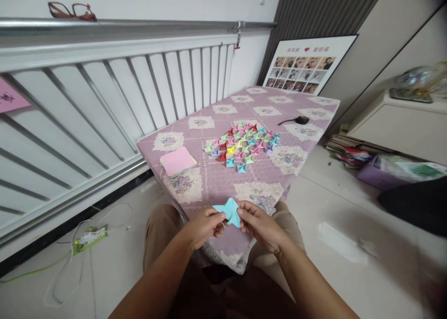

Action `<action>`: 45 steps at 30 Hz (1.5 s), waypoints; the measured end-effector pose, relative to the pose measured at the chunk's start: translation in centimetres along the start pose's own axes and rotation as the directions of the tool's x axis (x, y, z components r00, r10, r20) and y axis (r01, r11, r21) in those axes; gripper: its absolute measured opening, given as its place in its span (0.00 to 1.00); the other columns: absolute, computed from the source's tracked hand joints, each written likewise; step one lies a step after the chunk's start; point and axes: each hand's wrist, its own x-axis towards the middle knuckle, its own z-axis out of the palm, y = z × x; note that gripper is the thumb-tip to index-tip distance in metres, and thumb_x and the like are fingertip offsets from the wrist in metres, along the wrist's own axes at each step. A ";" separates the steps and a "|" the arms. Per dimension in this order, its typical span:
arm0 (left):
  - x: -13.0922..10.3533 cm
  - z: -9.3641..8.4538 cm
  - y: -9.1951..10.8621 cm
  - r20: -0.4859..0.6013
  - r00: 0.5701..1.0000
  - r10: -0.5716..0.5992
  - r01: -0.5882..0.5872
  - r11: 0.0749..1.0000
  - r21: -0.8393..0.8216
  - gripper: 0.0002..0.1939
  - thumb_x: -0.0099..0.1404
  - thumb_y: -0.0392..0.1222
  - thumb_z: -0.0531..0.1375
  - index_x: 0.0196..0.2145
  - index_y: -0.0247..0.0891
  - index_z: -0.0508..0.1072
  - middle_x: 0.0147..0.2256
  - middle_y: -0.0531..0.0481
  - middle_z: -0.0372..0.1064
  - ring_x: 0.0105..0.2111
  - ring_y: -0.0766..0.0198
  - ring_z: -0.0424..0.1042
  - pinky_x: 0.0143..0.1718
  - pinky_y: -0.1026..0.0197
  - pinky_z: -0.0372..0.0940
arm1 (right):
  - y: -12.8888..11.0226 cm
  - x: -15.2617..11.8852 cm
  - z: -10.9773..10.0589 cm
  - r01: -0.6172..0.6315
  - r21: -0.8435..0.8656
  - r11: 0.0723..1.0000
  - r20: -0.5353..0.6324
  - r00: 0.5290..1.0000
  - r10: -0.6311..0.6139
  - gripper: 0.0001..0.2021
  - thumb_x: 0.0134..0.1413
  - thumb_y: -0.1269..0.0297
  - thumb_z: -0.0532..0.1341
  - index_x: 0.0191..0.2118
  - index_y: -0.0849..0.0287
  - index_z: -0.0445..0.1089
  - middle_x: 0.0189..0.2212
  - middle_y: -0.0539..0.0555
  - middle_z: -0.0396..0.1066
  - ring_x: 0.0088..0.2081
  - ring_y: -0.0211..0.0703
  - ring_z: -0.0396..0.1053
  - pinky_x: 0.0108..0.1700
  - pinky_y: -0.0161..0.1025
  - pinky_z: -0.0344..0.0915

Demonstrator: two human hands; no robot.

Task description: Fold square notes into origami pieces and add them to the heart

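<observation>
Pinching 1 blue paper [231,211]: 2 hands [257,221]

- The left hand [204,227] is holding a blue folded paper [231,212] by its left side, with thumb and fingers.
- The right hand [259,222] is pinching the right side of this same paper.
- Many small folded pieces [244,144] of several colours are lying close together on the patterned tablecloth [218,181].
- A stack of sheets [178,161], pink on top, is resting to their left.
- Glasses [71,11] are sitting on the metal pipe [157,25].
</observation>
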 end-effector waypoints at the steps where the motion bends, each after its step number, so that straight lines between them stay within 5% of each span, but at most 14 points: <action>1: 0.0 0.3 -0.3 -0.047 0.999 -0.006 0.002 0.998 -0.065 0.24 0.48 0.56 0.68 0.32 0.34 0.69 0.28 0.52 0.67 0.22 0.71 0.63 0.23 0.67 0.54 | 0.2 0.2 -0.1 0.045 -0.033 0.998 -0.061 0.997 -0.047 0.22 0.47 0.45 0.64 0.40 0.57 0.65 0.25 0.46 0.65 0.25 0.33 0.61 0.28 0.33 0.58; 3: 0.2 0.9 -0.8 -0.161 0.987 -0.002 -0.029 0.981 -0.193 0.25 0.47 0.56 0.69 0.34 0.34 0.69 0.31 0.51 0.69 0.25 0.71 0.66 0.25 0.67 0.55 | 0.5 0.6 -0.3 0.159 -0.159 0.974 -0.217 0.957 -0.191 0.22 0.48 0.45 0.62 0.42 0.56 0.63 0.28 0.47 0.65 0.27 0.36 0.62 0.29 0.35 0.60; 6: 0.6 1.7 -1.6 -0.326 0.945 -0.005 -0.119 0.926 -0.358 0.24 0.48 0.54 0.69 0.36 0.35 0.69 0.36 0.49 0.70 0.28 0.70 0.68 0.27 0.67 0.58 | 1.1 0.8 -0.3 0.278 -0.454 0.847 -0.352 0.817 -0.457 0.16 0.52 0.49 0.60 0.37 0.56 0.64 0.29 0.50 0.65 0.29 0.39 0.63 0.33 0.38 0.61; 8: 0.8 2.2 -2.1 -0.378 0.926 -0.020 -0.159 0.886 -0.436 0.22 0.50 0.52 0.69 0.37 0.36 0.70 0.38 0.49 0.71 0.29 0.70 0.69 0.28 0.67 0.59 | 1.3 0.5 0.2 0.311 -0.617 0.723 -0.303 0.754 -0.583 0.11 0.54 0.53 0.59 0.32 0.55 0.64 0.27 0.51 0.65 0.30 0.40 0.62 0.34 0.39 0.61; 11: 1.0 3.1 -2.6 -0.371 0.929 0.009 -0.209 0.839 -0.502 0.20 0.51 0.50 0.68 0.37 0.36 0.71 0.38 0.48 0.71 0.32 0.68 0.70 0.31 0.66 0.61 | 1.5 0.2 1.6 0.366 -0.740 0.564 -0.152 0.727 -0.670 0.06 0.54 0.60 0.59 0.30 0.55 0.65 0.28 0.51 0.65 0.32 0.42 0.63 0.36 0.40 0.61; 16: 0.5 4.5 -2.9 -0.369 0.926 0.083 -0.275 0.818 -0.506 0.17 0.52 0.49 0.68 0.34 0.36 0.72 0.34 0.48 0.72 0.36 0.63 0.72 0.36 0.63 0.64 | 1.8 0.3 2.8 0.363 -0.821 0.441 -0.085 0.686 -0.723 0.03 0.54 0.64 0.59 0.31 0.55 0.65 0.31 0.53 0.66 0.36 0.44 0.65 0.39 0.41 0.61; 23: 0.1 4.8 -3.0 -0.347 0.929 0.128 -0.293 0.829 -0.477 0.21 0.53 0.50 0.67 0.41 0.35 0.72 0.41 0.43 0.73 0.41 0.57 0.73 0.38 0.60 0.65 | 2.1 0.3 2.9 0.379 -0.813 0.442 -0.098 0.660 -0.745 0.05 0.59 0.65 0.55 0.31 0.55 0.64 0.30 0.52 0.66 0.35 0.43 0.65 0.39 0.40 0.61; 30: -0.2 4.5 -2.9 -0.376 0.919 0.117 -0.277 0.871 -0.405 0.24 0.53 0.53 0.67 0.42 0.37 0.71 0.39 0.44 0.73 0.37 0.60 0.72 0.35 0.63 0.63 | 1.7 -0.1 3.1 0.400 -0.757 0.517 -0.134 0.679 -0.722 0.07 0.59 0.64 0.56 0.30 0.55 0.65 0.29 0.52 0.66 0.33 0.42 0.64 0.36 0.39 0.62; 45: -0.5 3.7 -2.2 -0.453 0.890 0.045 -0.234 0.899 -0.371 0.24 0.48 0.52 0.69 0.38 0.36 0.71 0.36 0.48 0.71 0.31 0.66 0.69 0.31 0.65 0.61 | 1.4 -0.4 2.6 0.399 -0.774 0.492 -0.151 0.638 -0.755 0.09 0.58 0.61 0.57 0.27 0.54 0.61 0.27 0.50 0.64 0.31 0.41 0.62 0.34 0.38 0.60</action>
